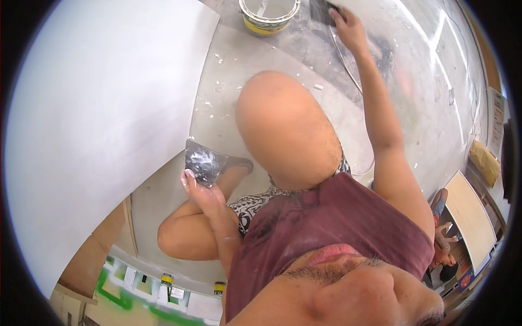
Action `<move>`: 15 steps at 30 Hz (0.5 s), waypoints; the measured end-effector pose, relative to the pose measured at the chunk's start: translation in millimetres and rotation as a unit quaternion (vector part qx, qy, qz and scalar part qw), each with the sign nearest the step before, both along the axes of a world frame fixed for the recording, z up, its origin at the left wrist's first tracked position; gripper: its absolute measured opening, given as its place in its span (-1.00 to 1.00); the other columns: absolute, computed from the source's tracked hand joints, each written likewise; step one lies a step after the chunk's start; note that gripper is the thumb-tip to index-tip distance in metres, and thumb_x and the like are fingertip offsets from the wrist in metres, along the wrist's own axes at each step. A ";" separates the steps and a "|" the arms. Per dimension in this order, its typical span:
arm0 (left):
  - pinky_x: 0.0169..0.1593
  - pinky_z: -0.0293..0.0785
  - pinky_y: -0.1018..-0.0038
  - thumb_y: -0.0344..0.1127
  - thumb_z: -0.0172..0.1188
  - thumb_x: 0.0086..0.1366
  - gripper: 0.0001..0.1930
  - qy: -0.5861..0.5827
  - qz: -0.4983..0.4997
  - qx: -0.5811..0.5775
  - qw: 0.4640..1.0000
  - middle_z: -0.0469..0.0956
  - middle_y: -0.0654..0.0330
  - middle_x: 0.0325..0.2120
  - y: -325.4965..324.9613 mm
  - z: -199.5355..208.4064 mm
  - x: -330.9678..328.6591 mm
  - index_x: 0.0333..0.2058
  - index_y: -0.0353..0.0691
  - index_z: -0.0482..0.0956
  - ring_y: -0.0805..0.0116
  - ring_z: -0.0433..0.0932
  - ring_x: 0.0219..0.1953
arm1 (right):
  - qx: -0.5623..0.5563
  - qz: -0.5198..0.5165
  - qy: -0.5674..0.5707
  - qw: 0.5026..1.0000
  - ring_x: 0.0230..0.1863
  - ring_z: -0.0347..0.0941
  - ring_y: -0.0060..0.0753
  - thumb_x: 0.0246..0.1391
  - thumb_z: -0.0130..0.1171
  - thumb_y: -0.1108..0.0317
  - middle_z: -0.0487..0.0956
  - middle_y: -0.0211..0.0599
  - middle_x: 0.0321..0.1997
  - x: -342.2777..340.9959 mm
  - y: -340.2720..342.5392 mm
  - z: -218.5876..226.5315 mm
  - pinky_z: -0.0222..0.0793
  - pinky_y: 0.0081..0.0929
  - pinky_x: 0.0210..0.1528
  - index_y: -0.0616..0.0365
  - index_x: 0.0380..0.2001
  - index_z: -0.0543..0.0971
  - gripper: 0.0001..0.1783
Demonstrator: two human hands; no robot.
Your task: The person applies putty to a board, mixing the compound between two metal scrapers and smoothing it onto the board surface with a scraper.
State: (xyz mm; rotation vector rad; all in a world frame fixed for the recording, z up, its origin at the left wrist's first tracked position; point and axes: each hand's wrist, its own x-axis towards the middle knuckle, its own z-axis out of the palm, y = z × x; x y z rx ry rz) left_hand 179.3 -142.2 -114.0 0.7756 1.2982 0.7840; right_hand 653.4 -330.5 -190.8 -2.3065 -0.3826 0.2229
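My left hand (202, 191), its fingertips smeared white, grips a black putty spreader (204, 163) beside my bent leg. White paste streaks the spreader's flat blade, which sits close to the edge of a large white panel (119, 81). Stretched far forward, my right hand (350, 30) is closed on a dark flat tool (323, 12). That tool is blurred and partly cut off by the upper rim, so its exact kind does not show. Just left of it stands an open round bucket (263, 27) with a yellow and dark band and a white-coated rim.
White crumbs dot the grey floor (217, 114). A pale cable (346, 68) runs under my right arm. At lower left are wooden boards (98, 244) and small yellow-and-black cans (167, 280). Another person (443, 247) is at far right near a pale board (470, 217).
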 end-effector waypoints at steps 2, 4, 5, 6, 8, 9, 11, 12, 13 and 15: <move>0.03 0.41 0.36 -0.31 0.00 0.44 -0.71 -0.024 -0.021 -0.020 0.999 0.43 0.13 -0.09 -1.2 -2.7 5.6 0.04 -0.34 0.33 0.33 0.45 -0.05 | 0.068 0.064 -0.119 0.989 -0.18 0.63 -0.14 0.15 0.17 0.14 0.66 0.04 -0.28 10.7 26.0 25.8 0.47 -0.21 -0.16 0.26 -0.12 0.61 -0.60; -0.08 0.50 0.41 -0.27 0.05 0.42 -0.76 -0.032 -0.026 -0.010 0.999 0.51 0.19 -0.19 -1.9 -4.6 11.8 -0.03 -0.25 0.40 0.37 0.53 -0.14 | 0.091 0.106 -0.184 0.973 -0.25 0.63 -0.13 0.13 0.17 0.16 0.67 0.01 -0.36 33.4 64.9 12.1 0.50 -0.16 -0.29 0.25 -0.19 0.64 -0.64; -0.08 0.50 0.41 -0.27 0.05 0.42 -0.76 -0.029 -0.020 -0.008 0.999 0.51 0.19 -0.19 -2.3 -1.8 12.1 -0.03 -0.25 0.40 0.37 0.53 -0.14 | 0.002 0.171 -0.166 0.971 -0.24 0.63 -0.11 0.10 0.18 0.17 0.67 0.02 -0.36 36.8 86.9 13.3 0.51 -0.15 -0.29 0.24 -0.22 0.65 -0.66; -0.03 0.46 0.37 -0.29 0.02 0.44 -0.74 -0.018 -0.018 -0.017 1.000 0.48 0.16 -0.16 -2.1 1.4 13.0 0.00 -0.29 0.38 0.35 0.49 -0.11 | -0.087 0.234 -0.149 0.957 -0.24 0.64 -0.09 0.07 0.18 0.19 0.67 0.02 -0.35 39.6 107.7 14.5 0.52 -0.14 -0.28 0.22 -0.25 0.66 -0.68; 0.01 0.43 0.34 -0.30 0.00 0.45 -0.72 -0.004 -0.005 -0.020 1.000 0.45 0.13 -0.13 -2.1 8.7 14.4 0.04 -0.33 0.36 0.33 0.46 -0.08 | -0.257 0.355 -0.112 0.892 -0.23 0.64 -0.05 0.02 0.20 0.21 0.67 0.03 -0.34 43.0 144.7 10.5 0.53 -0.11 -0.27 0.18 -0.30 0.69 -0.72; 0.00 0.43 0.34 -0.30 0.00 0.45 -0.72 0.001 0.001 -0.020 1.000 0.45 0.14 -0.14 -2.6 12.1 17.2 0.04 -0.32 0.36 0.33 0.46 -0.09 | -0.252 0.362 -0.114 0.890 -0.23 0.64 -0.05 0.02 0.20 0.21 0.67 0.03 -0.34 47.0 153.7 -3.5 0.53 -0.11 -0.27 0.18 -0.30 0.69 -0.72; -0.01 0.44 0.35 -0.30 0.01 0.45 -0.72 0.012 0.020 -0.015 1.000 0.46 0.15 -0.14 -3.7 11.5 18.5 0.03 -0.32 0.37 0.34 0.46 -0.09 | -0.381 0.395 -0.142 0.823 -0.23 0.63 0.02 -0.08 0.21 0.24 0.66 0.04 -0.33 49.9 166.0 -40.1 0.54 -0.09 -0.22 0.16 -0.42 0.71 -0.76; -0.01 0.44 0.36 -0.30 0.03 0.45 -0.73 0.011 0.020 -0.018 1.000 0.46 0.16 -0.15 -3.8 8.4 18.4 0.03 -0.32 0.38 0.35 0.46 -0.09 | -0.376 0.421 -0.146 0.812 -0.27 0.64 0.02 -0.08 0.22 0.24 0.67 0.01 -0.35 56.7 164.6 -55.4 0.54 -0.10 -0.23 0.17 -0.46 0.70 -0.77; -0.02 0.44 0.37 -0.30 0.04 0.44 -0.73 0.014 0.023 -0.019 0.999 0.46 0.17 -0.16 -3.6 6.1 15.9 0.02 -0.32 0.39 0.37 0.46 -0.10 | -0.374 0.434 -0.138 0.808 -0.27 0.64 0.02 -0.08 0.22 0.24 0.67 0.02 -0.36 59.3 167.1 -72.9 0.54 -0.11 -0.23 0.17 -0.47 0.70 -0.77; -0.03 0.45 0.39 -0.31 0.06 0.44 -0.74 0.024 0.049 -0.029 0.998 0.47 0.17 -0.17 -3.6 8.5 17.6 0.01 -0.32 0.40 0.39 0.46 -0.11 | -0.370 0.432 -0.120 0.814 -0.28 0.63 0.04 -0.08 0.21 0.25 0.66 0.03 -0.37 70.9 167.0 -102.7 0.54 -0.12 -0.24 0.17 -0.46 0.71 -0.77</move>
